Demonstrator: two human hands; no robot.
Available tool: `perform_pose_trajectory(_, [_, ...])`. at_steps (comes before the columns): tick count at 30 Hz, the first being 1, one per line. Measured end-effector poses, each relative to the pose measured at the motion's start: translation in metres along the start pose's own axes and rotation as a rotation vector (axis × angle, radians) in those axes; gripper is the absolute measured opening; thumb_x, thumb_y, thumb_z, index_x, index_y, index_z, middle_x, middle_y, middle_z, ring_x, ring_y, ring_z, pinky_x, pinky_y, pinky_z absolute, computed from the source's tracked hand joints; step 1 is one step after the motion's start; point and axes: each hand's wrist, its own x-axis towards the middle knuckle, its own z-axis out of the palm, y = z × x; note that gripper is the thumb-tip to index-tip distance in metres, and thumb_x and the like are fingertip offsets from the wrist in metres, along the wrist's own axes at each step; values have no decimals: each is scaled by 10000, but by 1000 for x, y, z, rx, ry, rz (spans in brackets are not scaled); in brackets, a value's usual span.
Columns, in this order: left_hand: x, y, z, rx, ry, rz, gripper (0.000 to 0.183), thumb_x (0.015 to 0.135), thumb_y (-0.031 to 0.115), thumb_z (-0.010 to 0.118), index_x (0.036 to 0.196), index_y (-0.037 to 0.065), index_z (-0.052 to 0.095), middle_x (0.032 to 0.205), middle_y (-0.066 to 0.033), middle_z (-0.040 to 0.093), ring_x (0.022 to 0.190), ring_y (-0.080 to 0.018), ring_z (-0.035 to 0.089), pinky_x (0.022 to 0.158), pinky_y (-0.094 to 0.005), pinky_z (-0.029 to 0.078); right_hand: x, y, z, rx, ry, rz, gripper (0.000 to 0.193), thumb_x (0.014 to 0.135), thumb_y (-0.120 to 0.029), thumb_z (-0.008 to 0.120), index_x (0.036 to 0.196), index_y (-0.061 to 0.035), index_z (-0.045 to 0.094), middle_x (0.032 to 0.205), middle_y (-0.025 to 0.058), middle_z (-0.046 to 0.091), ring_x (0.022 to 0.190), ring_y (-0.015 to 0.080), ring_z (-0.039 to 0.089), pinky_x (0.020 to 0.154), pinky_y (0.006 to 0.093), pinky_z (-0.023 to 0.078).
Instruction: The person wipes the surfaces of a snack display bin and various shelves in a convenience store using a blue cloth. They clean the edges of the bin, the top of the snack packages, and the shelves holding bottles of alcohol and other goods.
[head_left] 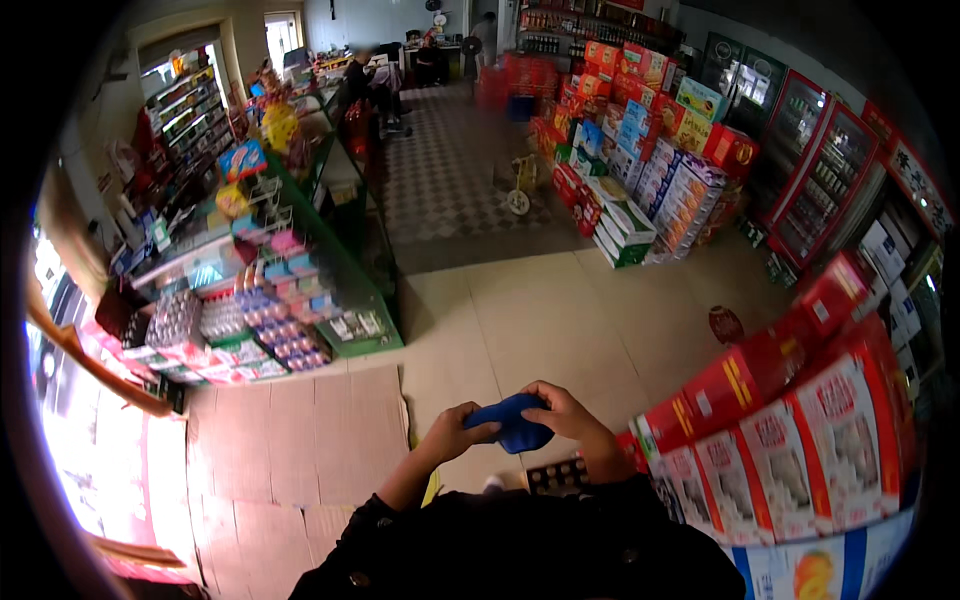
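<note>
Both my hands are closed on a soft, bunched dark-blue bundle that looks like cloth (513, 424), held in front of my body above the tiled floor. My left hand (449, 433) pinches its left end, thumb on top. At its upper right side, my right hand (562, 412) grips it with the thumb pressed onto it. The bundle's underside and my fingertips behind it are hidden. Whether it is a plain cloth or a sewn item, I cannot tell.
Flattened cardboard (300, 440) covers the floor at left, beside a glass counter (365, 325) and egg trays (275, 325). Red-and-white cartons (790, 450) stand close at right. Stacked gift boxes (640, 150) and fridges (815, 160) are farther off. A person (362, 80) sits far back.
</note>
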Motion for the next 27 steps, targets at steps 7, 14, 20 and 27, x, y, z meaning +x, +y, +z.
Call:
perform_pose_trajectory(7, [186,27,-123,-622,-47,40,173,813,53,653,940,33,537,835,-17,584,760,-100,561,710,-234,474,236,-35,-92,195,-163,7,364,838,-110,638,1169,-34,507,1056,66,575,972,149,550,887,287,438])
perform_pose_trajectory(14, [443,34,-209,-930,30,-87,142,844,106,649,942,50,564,828,-37,609,730,-117,598,660,-273,509,476,47,-201,-372,398,-75,246,873,-215,618,1005,-9,592,996,102,592,950,170,556,809,304,445])
perform_pose_trajectory(20, [673,59,-263,-656,26,-5,267,846,183,646,1027,22,534,854,-56,596,728,-127,581,660,-268,492,620,2,-304,548,294,203,473,959,-427,415,1242,-53,473,1162,91,545,1051,199,532,897,371,436])
perform_pose_trajectory(27, [915,41,-322,-1136,-55,-202,197,872,135,588,1049,65,540,956,-61,592,876,-168,583,751,-300,468,836,38,-447,328,463,10,239,939,-171,509,1125,-24,536,965,41,585,858,110,536,782,253,440])
